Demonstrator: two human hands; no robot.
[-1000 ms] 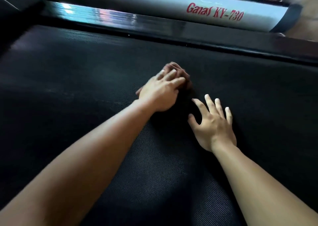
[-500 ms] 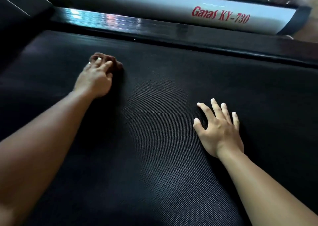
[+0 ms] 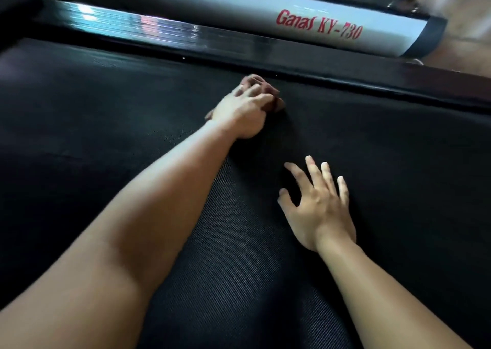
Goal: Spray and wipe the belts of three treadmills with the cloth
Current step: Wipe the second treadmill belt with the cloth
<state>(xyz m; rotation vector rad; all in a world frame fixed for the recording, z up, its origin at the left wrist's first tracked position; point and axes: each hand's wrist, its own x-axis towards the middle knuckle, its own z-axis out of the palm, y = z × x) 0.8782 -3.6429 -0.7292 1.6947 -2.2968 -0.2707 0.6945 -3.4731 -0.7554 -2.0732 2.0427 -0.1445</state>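
Fingers: on the left hand [image 3: 240,115] they curl over the cloth [image 3: 267,89] and grip it; on the right hand [image 3: 321,210] they are straight and spread apart.
Belt [image 3: 106,141]: black, textured, under both hands.
Side rail [image 3: 212,6]: silver, red lettering "Ganas KY-730".
Right hand: flat on the belt.
Cloth: brown, bunched, on the belt near its far edge.

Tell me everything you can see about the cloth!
The cloth is small, reddish-brown and soft-looking, scrunched into a lump instead of spread flat. It sits on the black textured belt, close to the belt's far edge by the dark side rail. The left hand lies on top with fingers curled over it, hiding most of it, so only the far part peeks out. It looks blurry, so no pattern can be made out.
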